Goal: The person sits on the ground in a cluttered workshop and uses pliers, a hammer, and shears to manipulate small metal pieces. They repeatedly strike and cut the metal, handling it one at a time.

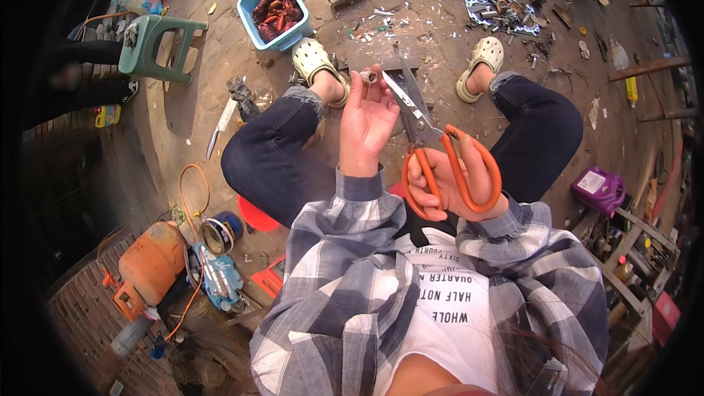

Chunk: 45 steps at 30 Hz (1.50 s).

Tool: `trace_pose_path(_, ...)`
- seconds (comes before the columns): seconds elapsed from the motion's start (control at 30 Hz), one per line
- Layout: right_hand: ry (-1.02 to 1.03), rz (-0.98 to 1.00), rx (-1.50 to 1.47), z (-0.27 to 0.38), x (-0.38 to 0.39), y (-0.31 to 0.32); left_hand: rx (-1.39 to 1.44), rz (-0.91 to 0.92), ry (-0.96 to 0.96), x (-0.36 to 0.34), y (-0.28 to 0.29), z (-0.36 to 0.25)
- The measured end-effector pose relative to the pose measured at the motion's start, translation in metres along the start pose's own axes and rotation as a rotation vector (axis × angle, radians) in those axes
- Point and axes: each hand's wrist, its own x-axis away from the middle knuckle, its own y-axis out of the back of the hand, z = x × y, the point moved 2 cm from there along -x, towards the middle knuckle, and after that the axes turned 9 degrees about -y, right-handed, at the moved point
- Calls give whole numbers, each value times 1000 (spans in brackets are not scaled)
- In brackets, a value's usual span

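Observation:
My left hand (pixel 365 125) is raised palm up in front of me, its fingertips and thumb pinching a small pale, round-ended piece (pixel 369 77) whose kind I cannot make out. Just right of those fingers are the spread blades of large scissors (pixel 400 93), one blade close beside the fingertips. My right hand (pixel 477 176) grips the scissors, its fingers and thumb through the orange loop handles. Whitish smears mark the left blade. Beyond both hands, a dark flat plate (pixel 367 53) lies on the ground between my feet.
A blue tub (pixel 293 39) of dark red pieces stands past my left shoe. Further left are a knife (pixel 221 126), a green stool (pixel 147 51) and another person's dark-clothed leg. An orange gas cylinder (pixel 152 260) is lower left. Metal parts (pixel 502 11) and a purple jug (pixel 598 189) lie right.

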Motion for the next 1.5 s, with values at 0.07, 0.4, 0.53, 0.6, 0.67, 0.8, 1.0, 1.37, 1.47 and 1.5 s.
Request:
trace_pose_path(0.07, 28, 68, 49, 2, 14, -6, 19, 75, -10, 26, -8, -11)
trace_pose_path(0.4, 56, 0, 111, -1, 40, -11, 36, 181, 239, 110, -22, 5)
trace_pose_path(0.53, -13, 72, 189, 0, 42, -18, -31, 285, 255, 119, -26, 10)
trace_pose_path(0.6, -14, 82, 213, 2, 41, -20, -56, 314, 250, 120, -27, 11)
trace_pose_path(0.67, -10, 81, 228, 3, 41, -21, -59, 350, 248, 121, -27, 11)
trace_pose_path(0.8, 13, 62, 251, 2, 42, -23, -54, 423, 239, 118, -25, 11)
trace_pose_path(1.0, 13, 66, 270, -1, 42, -24, -63, 465, 237, 116, -22, 10)
trace_pose_path(1.37, 25, 76, 291, -1, 41, -24, -67, 493, 248, 114, -22, 8)
trace_pose_path(1.47, 29, 83, 292, -2, 40, -23, -65, 515, 243, 114, -21, 8)
trace_pose_path(1.5, 27, 80, 289, -2, 40, -23, -66, 516, 241, 113, -21, 9)
